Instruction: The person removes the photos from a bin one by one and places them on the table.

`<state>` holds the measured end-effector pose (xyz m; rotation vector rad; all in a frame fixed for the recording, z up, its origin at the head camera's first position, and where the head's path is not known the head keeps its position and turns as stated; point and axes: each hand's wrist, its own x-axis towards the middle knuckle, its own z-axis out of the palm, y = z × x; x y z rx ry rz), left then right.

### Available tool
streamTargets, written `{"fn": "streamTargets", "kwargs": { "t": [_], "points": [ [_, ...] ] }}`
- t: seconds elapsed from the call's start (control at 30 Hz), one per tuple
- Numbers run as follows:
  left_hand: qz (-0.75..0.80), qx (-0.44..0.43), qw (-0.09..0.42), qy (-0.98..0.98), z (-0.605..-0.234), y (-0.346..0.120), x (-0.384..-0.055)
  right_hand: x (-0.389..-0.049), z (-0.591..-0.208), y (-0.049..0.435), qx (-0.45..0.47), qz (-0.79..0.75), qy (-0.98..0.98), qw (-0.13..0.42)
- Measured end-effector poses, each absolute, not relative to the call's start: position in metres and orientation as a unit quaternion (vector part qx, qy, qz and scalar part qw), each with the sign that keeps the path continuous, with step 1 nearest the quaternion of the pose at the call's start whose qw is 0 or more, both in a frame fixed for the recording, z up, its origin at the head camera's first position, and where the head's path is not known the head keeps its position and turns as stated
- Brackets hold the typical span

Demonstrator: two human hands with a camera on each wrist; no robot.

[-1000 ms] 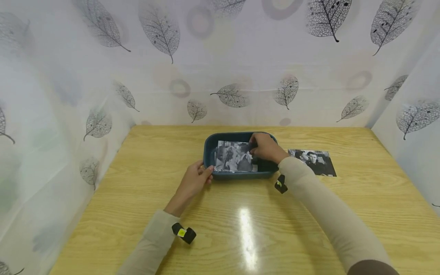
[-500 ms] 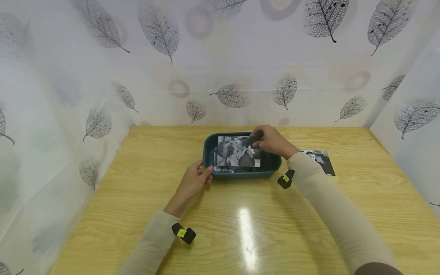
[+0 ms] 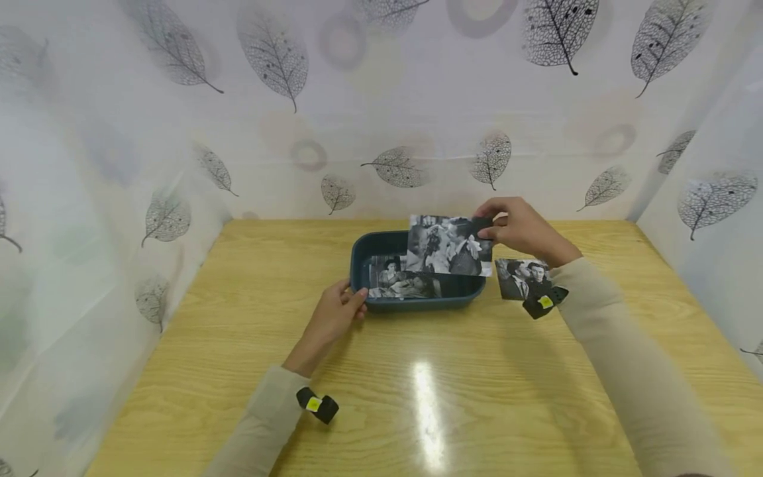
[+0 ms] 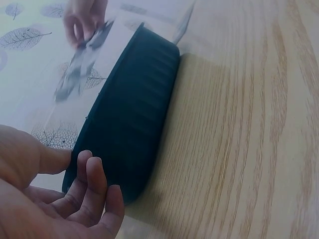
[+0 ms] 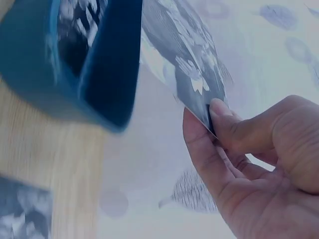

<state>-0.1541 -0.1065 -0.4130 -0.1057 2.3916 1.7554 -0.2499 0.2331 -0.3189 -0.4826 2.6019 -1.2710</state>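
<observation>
A dark teal plastic bin [image 3: 426, 305] stands on the table. My left hand [image 3: 332, 315] holds its front left corner, the thumb over the rim and the fingers against the outside wall [image 4: 127, 109]. Above the bin's right half, my right hand [image 3: 521, 228] pinches a black-and-white photo [image 3: 444, 246] of a couple by its right edge. In the right wrist view, thumb and forefinger clasp that photo's corner [image 5: 194, 64]. Another black-and-white photo [image 3: 393, 281] lies inside the bin, partly covered by the raised one.
To the right of the bin, a black-and-white photo [image 3: 514, 277] of two people lies on the wooden table [image 3: 369, 391], partly hidden by the right wrist's camera strap [image 3: 545, 303]. A leaf-patterned sheet [image 3: 262, 152] hangs behind the table and along both sides.
My right hand has lifted the couple photo up out of the bin and carried it rightward, uncovering another photo inside. The left hand has stayed at the bin's corner.
</observation>
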Motion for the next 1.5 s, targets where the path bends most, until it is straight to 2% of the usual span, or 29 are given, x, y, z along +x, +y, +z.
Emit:
{"fn": "streamTargets", "kwargs": {
  "t": [0.37,0.7,1.1,1.5],
  "points": [
    [0.577,-0.032,0.086,0.812,-0.414,-0.109,-0.155,-0.225,-0.315,0.302,-0.127,-0.441,0.883,0.102],
    [0.577,-0.03,0.084,0.812,-0.412,-0.108,-0.156,-0.205,-0.335,0.343,-0.151,-0.432,0.878,0.141],
    [0.577,-0.024,0.086,0.812,-0.41,-0.109,-0.157,-0.187,-0.368,0.365,-0.158,-0.452,0.855,0.199],
    [0.587,-0.031,0.091,0.804,-0.414,-0.109,-0.157,-0.178,-0.4,0.365,-0.155,-0.454,0.844,0.241]
  ]
}}
